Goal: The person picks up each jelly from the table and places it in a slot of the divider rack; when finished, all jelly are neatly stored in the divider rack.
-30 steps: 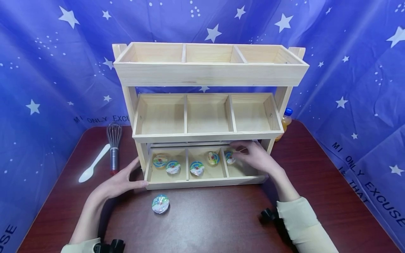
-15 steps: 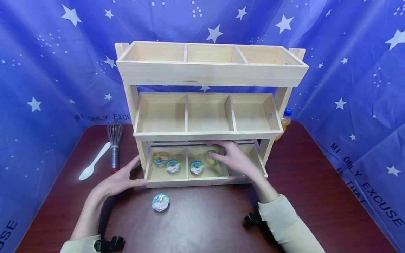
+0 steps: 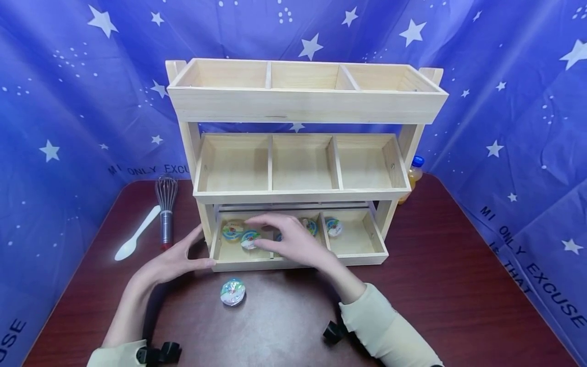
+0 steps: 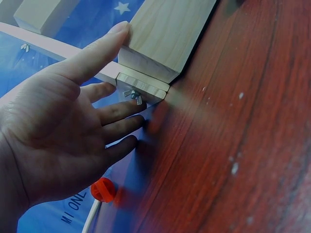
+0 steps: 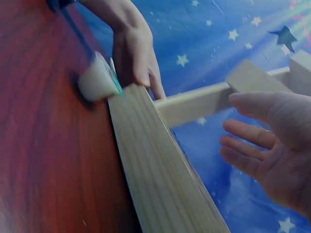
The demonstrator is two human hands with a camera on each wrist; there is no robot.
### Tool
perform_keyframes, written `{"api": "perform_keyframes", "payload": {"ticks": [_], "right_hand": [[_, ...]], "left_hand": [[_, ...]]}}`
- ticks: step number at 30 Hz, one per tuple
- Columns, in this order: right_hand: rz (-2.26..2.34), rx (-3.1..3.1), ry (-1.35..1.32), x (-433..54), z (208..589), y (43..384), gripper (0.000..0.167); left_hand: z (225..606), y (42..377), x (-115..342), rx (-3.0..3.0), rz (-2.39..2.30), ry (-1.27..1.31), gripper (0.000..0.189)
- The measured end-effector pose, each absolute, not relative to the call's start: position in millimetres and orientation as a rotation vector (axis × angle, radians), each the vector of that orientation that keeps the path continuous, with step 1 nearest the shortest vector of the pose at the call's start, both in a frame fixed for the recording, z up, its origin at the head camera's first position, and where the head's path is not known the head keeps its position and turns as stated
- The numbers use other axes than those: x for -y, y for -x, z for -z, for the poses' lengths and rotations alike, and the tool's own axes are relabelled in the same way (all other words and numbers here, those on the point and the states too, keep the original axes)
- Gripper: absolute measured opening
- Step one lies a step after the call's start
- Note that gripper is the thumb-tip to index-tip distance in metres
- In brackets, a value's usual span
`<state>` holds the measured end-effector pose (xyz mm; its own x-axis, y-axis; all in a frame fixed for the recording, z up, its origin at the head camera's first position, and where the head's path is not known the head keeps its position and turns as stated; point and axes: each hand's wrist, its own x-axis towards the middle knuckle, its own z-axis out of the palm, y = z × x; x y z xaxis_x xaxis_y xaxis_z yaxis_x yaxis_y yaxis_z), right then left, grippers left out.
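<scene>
A three-tier wooden shelf stands on the table. My left hand rests at its lower left corner; in the left wrist view the thumb touches the front board and the fingers extend along the side. My right hand reaches over the bottom tier with nothing in it, fingers fairly straight in the right wrist view. Beneath and beside it are small lidded jelly cups: a yellowish one and a white-lidded one on the left, partly hidden ones in the middle. Another cup lies in the right compartment.
On the table before the shelf sits one more jelly cup. A whisk and a white plastic spoon lie at left. Behind the shelf's right side stands a blue-capped bottle. A blue starred curtain surrounds the table.
My right hand has moved left from the right compartment, across the middle one, to near the left compartment. The cup it was touching stays in the right compartment. My left hand has stayed put.
</scene>
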<state>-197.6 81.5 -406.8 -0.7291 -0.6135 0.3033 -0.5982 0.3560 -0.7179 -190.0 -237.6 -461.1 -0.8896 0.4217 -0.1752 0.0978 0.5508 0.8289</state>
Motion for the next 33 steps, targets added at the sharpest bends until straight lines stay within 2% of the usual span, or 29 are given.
{"api": "perform_keyframes", "payload": {"ticks": [13, 33], "right_hand": [[1.328, -2.336, 1.226, -54, 414, 173, 0.046], [0.765, -2.353, 1.441, -40, 433, 159, 0.058]], "left_hand": [[460, 187, 242, -2.438, -1.278, -0.459, 0.106], [462, 189, 240, -2.446, -1.276, -0.493, 0.105]]}}
